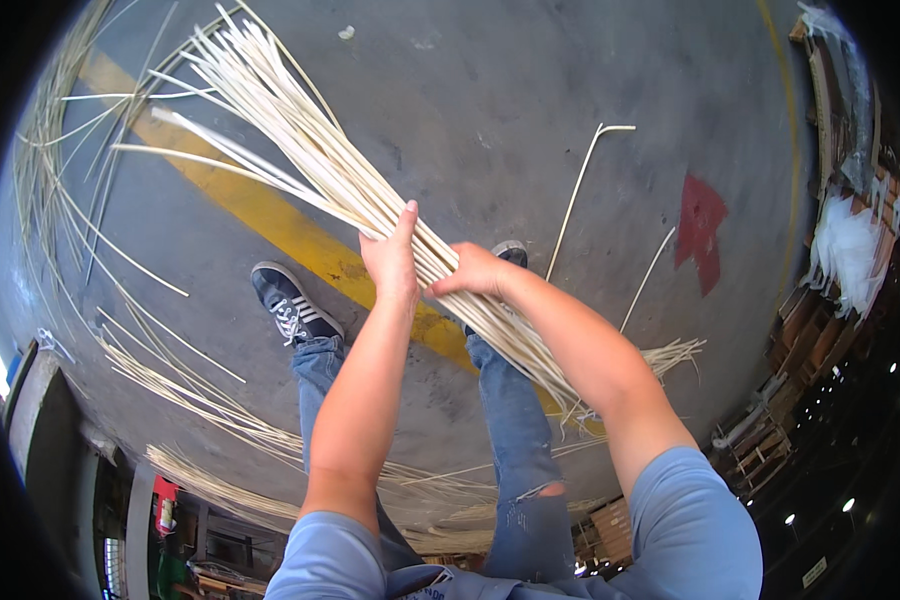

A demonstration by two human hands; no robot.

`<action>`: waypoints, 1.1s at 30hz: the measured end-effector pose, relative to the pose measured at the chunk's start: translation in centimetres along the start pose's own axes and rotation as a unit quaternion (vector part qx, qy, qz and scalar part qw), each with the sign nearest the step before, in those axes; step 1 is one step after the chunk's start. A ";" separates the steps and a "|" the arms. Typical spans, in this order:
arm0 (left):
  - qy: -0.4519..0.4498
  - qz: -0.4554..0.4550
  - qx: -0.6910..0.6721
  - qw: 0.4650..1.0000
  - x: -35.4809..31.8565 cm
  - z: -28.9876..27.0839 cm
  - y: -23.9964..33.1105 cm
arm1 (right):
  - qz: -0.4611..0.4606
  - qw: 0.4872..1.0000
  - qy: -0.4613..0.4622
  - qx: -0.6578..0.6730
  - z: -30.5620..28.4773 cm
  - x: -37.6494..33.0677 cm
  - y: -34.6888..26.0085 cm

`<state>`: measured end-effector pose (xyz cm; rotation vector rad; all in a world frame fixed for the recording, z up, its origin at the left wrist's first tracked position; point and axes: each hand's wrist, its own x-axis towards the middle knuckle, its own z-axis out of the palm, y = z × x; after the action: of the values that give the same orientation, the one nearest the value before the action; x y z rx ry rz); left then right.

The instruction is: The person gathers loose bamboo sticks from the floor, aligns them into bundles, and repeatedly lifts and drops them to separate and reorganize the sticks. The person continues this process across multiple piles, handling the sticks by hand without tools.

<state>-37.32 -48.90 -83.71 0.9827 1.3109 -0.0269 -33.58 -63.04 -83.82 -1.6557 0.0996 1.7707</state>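
A thick bundle of pale rattan canes [315,140] slants across the view from upper left to lower right, held up in front of my legs. My left hand [392,258] is closed round the middle of it, thumb on top. Just to the right, my right hand [470,270] also grips the bundle, its fingers mostly hidden beneath. The upper ends fan out, and a few canes stick out apart on the left side. Behind my right forearm the lower part of the bundle is partly hidden.
Long loose canes [55,150] lie on the grey floor at the left, and more canes [210,400] lie around my feet. A bent cane [573,195] lies at right of centre, near a red floor mark [701,232]. Wooden pieces with white plastic wrap [850,250] stand far right.
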 end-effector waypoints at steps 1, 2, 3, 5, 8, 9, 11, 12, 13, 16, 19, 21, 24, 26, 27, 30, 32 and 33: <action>0.016 0.012 -0.001 1.000 -0.4 -0.9 0.9 | 0.009 1.000 -0.024 0.012 0.5 -1.0 -1.5; 0.019 0.014 -0.015 1.000 -1.3 -1.5 1.8 | 0.023 0.998 -0.045 0.024 1.0 -2.3 -2.7; 0.021 0.017 -0.030 0.999 -2.3 -2.2 2.7 | 0.028 0.997 -0.060 0.026 1.4 -3.8 -3.9; 0.011 0.024 -0.045 0.999 -5.1 -2.7 5.0 | 0.031 0.996 -0.073 0.032 1.9 -7.4 -5.5; -0.001 0.010 -0.084 0.996 -8.8 -5.4 8.4 | 0.080 0.993 -0.075 0.036 4.3 -12.7 -8.8; -0.001 -0.008 -0.117 0.993 -10.7 -5.8 9.6 | 0.094 0.994 -0.058 0.006 5.3 -14.7 -9.7; 0.006 -0.034 -0.165 0.986 -14.0 -7.0 11.4 | 0.119 0.991 -0.059 0.033 7.1 -18.4 -11.7; 0.011 -0.046 -0.181 0.982 -15.3 -7.9 11.9 | 0.151 0.986 -0.065 0.030 8.1 -20.2 -12.8; 0.016 -0.061 -0.197 0.978 -16.8 -8.9 13.2 | 0.168 0.982 -0.077 0.036 9.2 -22.1 -14.8; 0.012 -0.120 -0.226 0.967 -20.7 -12.0 15.8 | 0.260 0.963 -0.059 0.036 13.1 -27.3 -20.4; -0.002 -0.173 -0.277 0.945 -21.7 -15.3 18.4 | 0.318 0.947 -0.046 0.005 16.7 -29.1 -25.3; 0.019 -0.196 -0.299 0.934 -21.7 -17.3 20.6 | 0.345 0.938 -0.035 -0.015 19.2 -29.6 -28.9; 0.000 -0.230 -0.331 0.915 -21.0 -19.8 24.6 | 0.383 0.923 -0.024 -0.024 21.6 -29.6 -34.1; 0.012 -0.245 -0.361 0.900 -20.4 -20.9 27.0 | 0.399 0.916 -0.017 -0.026 22.9 -29.1 -37.5; 0.005 -0.252 -0.371 0.894 -19.9 -21.4 28.1 | 0.404 0.914 -0.014 -0.029 23.3 -28.9 -39.2; -0.009 -0.292 -0.380 0.878 -18.1 -22.5 31.4 | 0.413 0.910 -0.017 -0.026 24.0 -28.1 -44.0; -0.017 -0.315 -0.395 0.863 -16.7 -22.6 33.0 | 0.422 0.906 -0.029 -0.024 23.7 -27.2 -46.9; -0.021 -0.319 -0.396 0.861 -16.0 -22.5 33.9 | 0.426 0.904 -0.032 -0.015 23.7 -27.0 -48.1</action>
<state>-42.22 -22.22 -49.44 -0.1731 1.3740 -0.0135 -29.99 -26.62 -36.28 -1.6942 0.8879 2.4495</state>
